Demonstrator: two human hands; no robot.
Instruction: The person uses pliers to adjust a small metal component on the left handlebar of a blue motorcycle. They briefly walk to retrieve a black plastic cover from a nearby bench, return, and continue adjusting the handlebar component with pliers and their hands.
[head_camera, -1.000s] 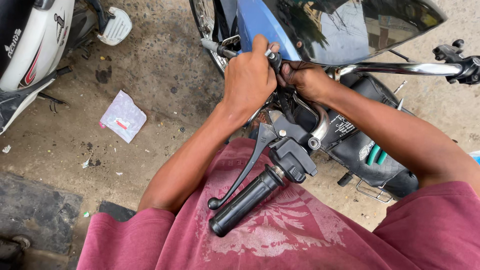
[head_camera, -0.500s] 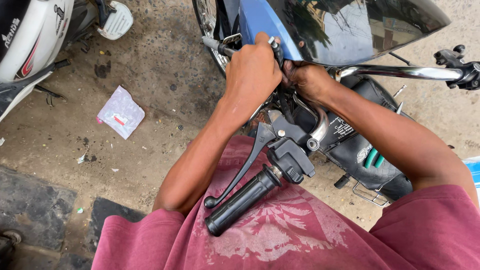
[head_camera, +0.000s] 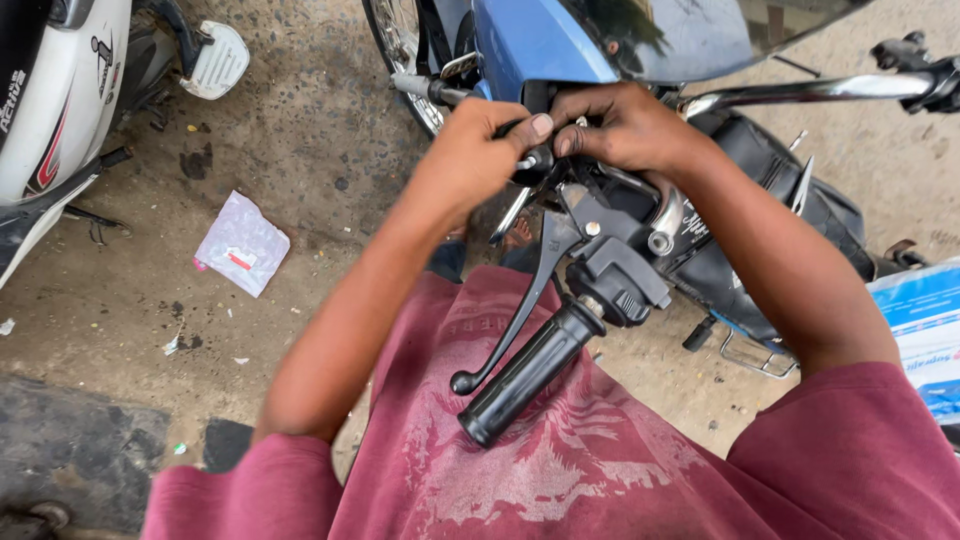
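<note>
I stand over a blue motorcycle (head_camera: 530, 45), looking down at its left handlebar. The black rubber grip (head_camera: 527, 371) points toward my maroon shirt, with the black clutch lever (head_camera: 520, 305) and switch housing (head_camera: 620, 282) beside it. My left hand (head_camera: 475, 160) and my right hand (head_camera: 625, 125) meet just behind the headlight cowl, fingertips pinched together on a small dark part (head_camera: 538, 158) near the handlebar mount. What lies under the fingers is hidden. The chrome right handlebar (head_camera: 810, 92) runs off to the upper right.
A white scooter (head_camera: 50, 110) stands at the upper left with its footrest (head_camera: 213, 62) out. A crumpled white wrapper (head_camera: 240, 250) lies on the dirty concrete ground. The motorcycle's front wheel (head_camera: 400, 50) is at top centre. A blue-and-white bag (head_camera: 925, 330) lies at the right edge.
Both hands stay at the same spot behind the cowl. My fingers have shifted so the tips now pinch closer together. The view has drifted slightly.
</note>
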